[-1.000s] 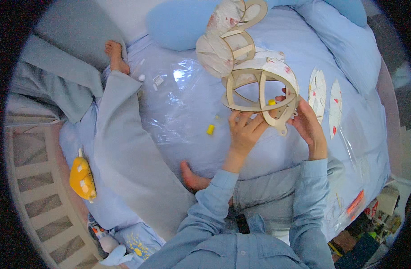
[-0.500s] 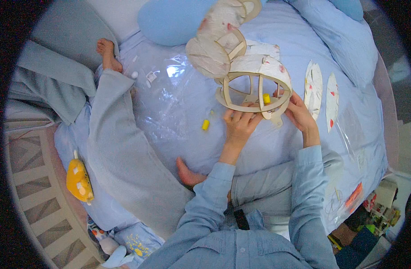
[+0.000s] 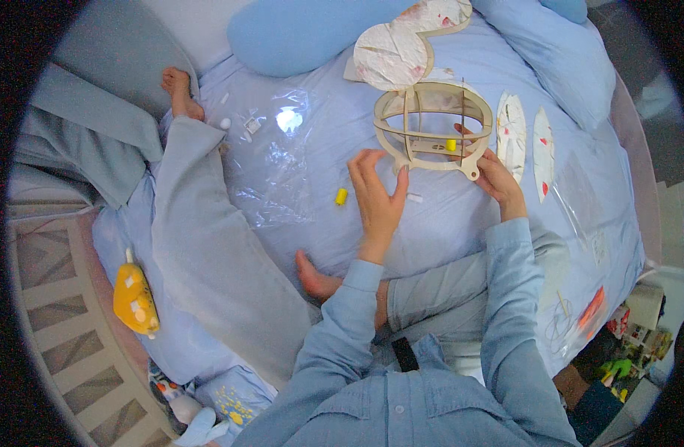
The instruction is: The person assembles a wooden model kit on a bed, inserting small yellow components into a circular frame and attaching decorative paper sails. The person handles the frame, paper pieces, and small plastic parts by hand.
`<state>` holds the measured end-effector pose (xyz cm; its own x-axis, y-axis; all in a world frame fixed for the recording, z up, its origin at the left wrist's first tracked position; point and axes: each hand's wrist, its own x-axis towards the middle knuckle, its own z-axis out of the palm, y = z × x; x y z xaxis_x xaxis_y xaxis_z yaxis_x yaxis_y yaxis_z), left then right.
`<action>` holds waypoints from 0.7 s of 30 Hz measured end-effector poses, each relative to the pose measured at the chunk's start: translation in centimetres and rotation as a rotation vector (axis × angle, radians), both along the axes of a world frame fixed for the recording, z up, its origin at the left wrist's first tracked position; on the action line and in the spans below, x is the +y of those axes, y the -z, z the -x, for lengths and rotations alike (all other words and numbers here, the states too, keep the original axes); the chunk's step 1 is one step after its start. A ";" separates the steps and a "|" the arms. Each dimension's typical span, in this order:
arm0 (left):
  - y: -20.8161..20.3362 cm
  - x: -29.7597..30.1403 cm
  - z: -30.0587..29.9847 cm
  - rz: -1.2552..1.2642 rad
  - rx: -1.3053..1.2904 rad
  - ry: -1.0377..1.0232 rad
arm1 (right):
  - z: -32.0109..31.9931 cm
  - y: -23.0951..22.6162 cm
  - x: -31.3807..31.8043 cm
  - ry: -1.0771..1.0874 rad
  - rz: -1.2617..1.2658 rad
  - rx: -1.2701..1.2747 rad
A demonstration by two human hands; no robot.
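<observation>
A light wooden frame (image 3: 407, 134) of curved ribs, like a lantern, stands tilted over the bed with its open ribs facing me. White paper panels with red flecks (image 3: 390, 58) cover rounded parts joined at its far side. My right hand (image 3: 498, 181) grips the frame's right side, some fingers hidden behind it. By its lower left foot is my left hand (image 3: 377, 197), fingers spread and thumb tip at or against the wood. Inside the frame shows a yellow cylinder (image 3: 451, 144). Another yellow cylinder (image 3: 342, 196) lies left of my left hand, and a small white piece (image 3: 414, 197) lies to its right.
Two long white panels with red spots (image 3: 511, 138) lie to the right. Clear plastic wrap (image 3: 271, 167) is spread at left. Another person's leg (image 3: 200, 216) stretches along the left side. A yellow plush toy (image 3: 135, 298) rests near the slatted bed rail (image 3: 66, 313).
The wooden frame has been turned, so its ribbed opening faces me more and its papered parts have swung away to the right. My left hand has come off the rim and spread its fingers.
</observation>
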<state>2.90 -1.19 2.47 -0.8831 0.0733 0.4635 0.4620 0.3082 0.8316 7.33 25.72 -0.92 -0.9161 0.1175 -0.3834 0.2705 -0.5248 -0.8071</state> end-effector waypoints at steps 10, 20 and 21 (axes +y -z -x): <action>0.7 -0.3 1.4 -0.211 -0.351 0.330 | 0.0 -0.6 -0.9 -0.051 -0.017 0.094; -0.6 -0.9 1.3 -0.061 -0.285 0.289 | 0.7 0.0 -2.3 0.088 -0.330 0.151; -0.3 -0.9 1.3 -0.055 -0.283 0.283 | 0.6 -0.8 -3.0 0.121 -0.468 0.173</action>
